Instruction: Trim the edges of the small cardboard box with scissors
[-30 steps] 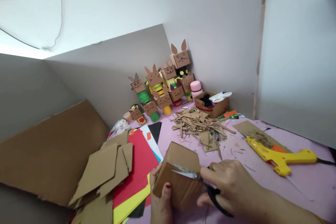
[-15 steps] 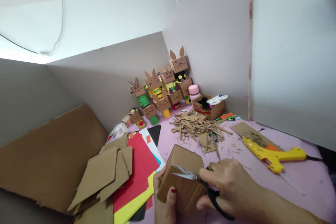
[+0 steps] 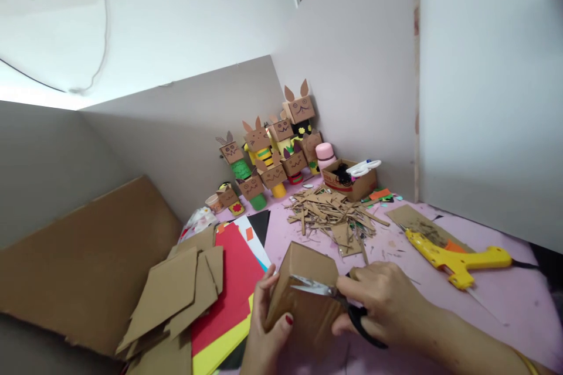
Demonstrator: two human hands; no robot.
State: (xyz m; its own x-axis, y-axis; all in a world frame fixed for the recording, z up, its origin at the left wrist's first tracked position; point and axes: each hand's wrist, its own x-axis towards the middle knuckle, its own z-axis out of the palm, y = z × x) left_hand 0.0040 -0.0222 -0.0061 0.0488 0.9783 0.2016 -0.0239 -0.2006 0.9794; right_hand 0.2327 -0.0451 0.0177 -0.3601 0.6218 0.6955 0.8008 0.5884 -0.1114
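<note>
My left hand [image 3: 266, 328] grips a small brown cardboard box [image 3: 305, 290] from the left side, thumb on its front face. My right hand [image 3: 380, 302] is closed round the black handles of a pair of scissors [image 3: 328, 296]. The silver blades lie across the box's upper edge, pointing left. Both hands are low in the view, near the front of the pink table [image 3: 505, 304].
A yellow glue gun [image 3: 455, 255] lies at the right. A pile of cardboard strips [image 3: 336, 214] sits behind the box. Coloured paper sheets [image 3: 233, 281] and cardboard pieces [image 3: 176, 290] lie at left. Cardboard animal figures [image 3: 272, 149] and a small carton [image 3: 349, 179] stand at the back corner.
The scissors and box have shifted slightly; my left hand has slid a little lower on the box. The view has tilted down a touch.
</note>
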